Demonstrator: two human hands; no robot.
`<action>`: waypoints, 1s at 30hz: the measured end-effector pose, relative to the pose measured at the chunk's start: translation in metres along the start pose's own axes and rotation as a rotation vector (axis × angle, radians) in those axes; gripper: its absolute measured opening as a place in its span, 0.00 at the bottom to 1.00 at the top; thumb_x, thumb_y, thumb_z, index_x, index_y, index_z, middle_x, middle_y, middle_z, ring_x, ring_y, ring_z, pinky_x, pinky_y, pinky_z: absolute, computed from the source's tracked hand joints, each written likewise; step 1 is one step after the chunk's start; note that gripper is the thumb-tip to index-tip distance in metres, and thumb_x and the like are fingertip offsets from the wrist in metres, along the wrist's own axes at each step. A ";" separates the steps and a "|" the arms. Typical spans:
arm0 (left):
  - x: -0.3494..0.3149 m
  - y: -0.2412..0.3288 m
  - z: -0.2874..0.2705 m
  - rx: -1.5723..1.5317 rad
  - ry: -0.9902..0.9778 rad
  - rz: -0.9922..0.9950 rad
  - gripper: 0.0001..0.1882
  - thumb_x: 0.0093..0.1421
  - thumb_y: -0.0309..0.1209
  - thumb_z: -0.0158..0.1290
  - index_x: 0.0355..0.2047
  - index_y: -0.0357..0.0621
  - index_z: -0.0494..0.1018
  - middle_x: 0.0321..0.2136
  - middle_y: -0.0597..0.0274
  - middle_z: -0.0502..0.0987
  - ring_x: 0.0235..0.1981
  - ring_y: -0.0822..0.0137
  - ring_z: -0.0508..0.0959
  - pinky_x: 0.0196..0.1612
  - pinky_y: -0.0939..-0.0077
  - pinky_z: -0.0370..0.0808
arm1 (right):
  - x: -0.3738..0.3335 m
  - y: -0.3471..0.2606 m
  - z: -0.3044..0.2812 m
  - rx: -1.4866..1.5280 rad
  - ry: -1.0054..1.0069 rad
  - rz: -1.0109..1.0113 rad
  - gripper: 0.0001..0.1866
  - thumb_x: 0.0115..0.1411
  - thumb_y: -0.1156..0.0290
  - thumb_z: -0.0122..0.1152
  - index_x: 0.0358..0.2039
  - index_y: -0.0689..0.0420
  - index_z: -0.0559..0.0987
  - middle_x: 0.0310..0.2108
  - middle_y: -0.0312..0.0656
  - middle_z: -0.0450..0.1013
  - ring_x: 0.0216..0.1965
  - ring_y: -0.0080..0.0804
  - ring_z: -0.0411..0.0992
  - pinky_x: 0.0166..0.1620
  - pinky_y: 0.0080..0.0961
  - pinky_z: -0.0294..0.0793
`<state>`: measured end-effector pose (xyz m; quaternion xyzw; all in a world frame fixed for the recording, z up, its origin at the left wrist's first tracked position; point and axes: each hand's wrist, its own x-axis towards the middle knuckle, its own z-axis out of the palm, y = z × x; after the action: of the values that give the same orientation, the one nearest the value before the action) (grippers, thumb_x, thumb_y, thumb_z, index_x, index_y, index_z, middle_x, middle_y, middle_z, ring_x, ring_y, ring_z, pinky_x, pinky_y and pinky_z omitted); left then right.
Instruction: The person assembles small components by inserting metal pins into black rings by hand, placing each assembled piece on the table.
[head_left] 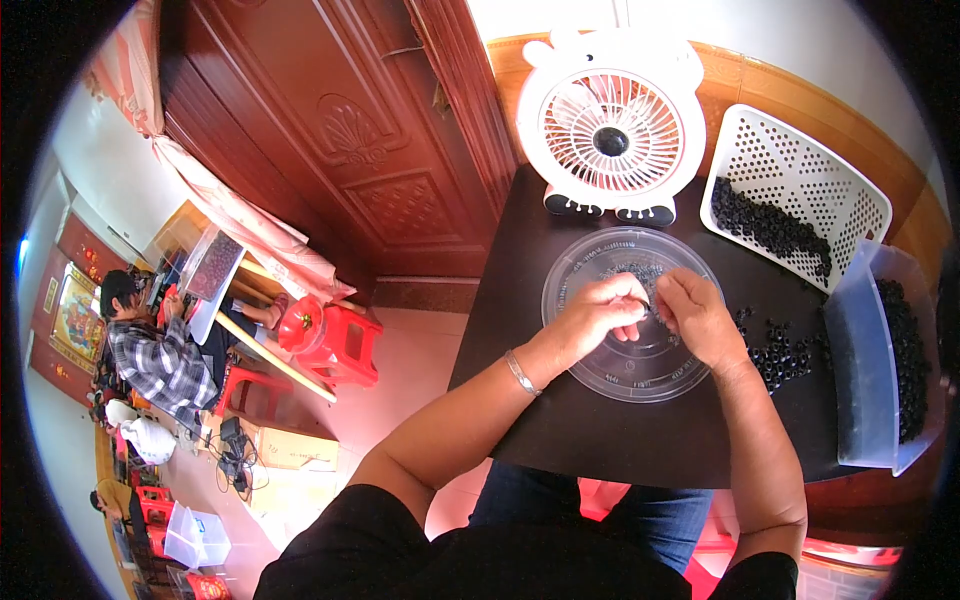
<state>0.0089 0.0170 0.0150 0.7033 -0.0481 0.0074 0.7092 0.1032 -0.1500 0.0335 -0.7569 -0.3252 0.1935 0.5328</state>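
My left hand (612,308) and my right hand (697,315) meet above a round clear plastic tray (625,385) on the dark table. Fingertips on both sides are pinched close together, nearly touching. A small dark bit shows at the left fingertips, but its kind is too small to make out. What the right fingers hold, if anything, is hidden. Inside the tray, under and behind the hands, lie many tiny greyish pieces (640,270). Just right of the tray, small black ring-like parts (780,358) are scattered on the tabletop.
A white fan (612,142) stands behind the tray. A white perforated basket (850,190) of black parts leans at the back right, beside a clear bin (868,425) of more black parts. At far left, a person (165,350) sits near red stools (345,340).
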 end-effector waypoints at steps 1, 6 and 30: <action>0.001 -0.005 0.005 0.040 0.043 0.070 0.04 0.60 0.28 0.49 0.31 0.41 0.68 0.27 0.66 0.69 0.26 0.72 0.72 0.32 0.78 0.70 | 0.001 0.000 0.000 0.000 0.000 0.000 0.18 0.63 0.60 0.48 0.26 0.63 0.72 0.18 0.40 0.68 0.20 0.27 0.65 0.27 0.27 0.64; 0.000 -0.004 0.015 0.491 0.112 0.424 0.05 0.56 0.25 0.50 0.32 0.40 0.67 0.29 0.60 0.66 0.28 0.65 0.71 0.35 0.71 0.69 | 0.003 0.008 0.004 -0.036 -0.015 -0.042 0.18 0.64 0.61 0.47 0.26 0.63 0.73 0.17 0.41 0.68 0.20 0.28 0.66 0.26 0.27 0.65; 0.003 -0.003 0.002 -0.207 0.052 -0.123 0.09 0.63 0.35 0.46 0.35 0.42 0.68 0.19 0.65 0.71 0.19 0.73 0.71 0.24 0.81 0.68 | 0.004 0.002 -0.005 0.192 -0.061 0.068 0.10 0.62 0.66 0.53 0.33 0.61 0.73 0.25 0.35 0.72 0.25 0.20 0.67 0.31 0.18 0.68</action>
<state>0.0115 0.0143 0.0121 0.6276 0.0129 -0.0229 0.7781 0.1096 -0.1512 0.0339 -0.7066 -0.2955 0.2649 0.5858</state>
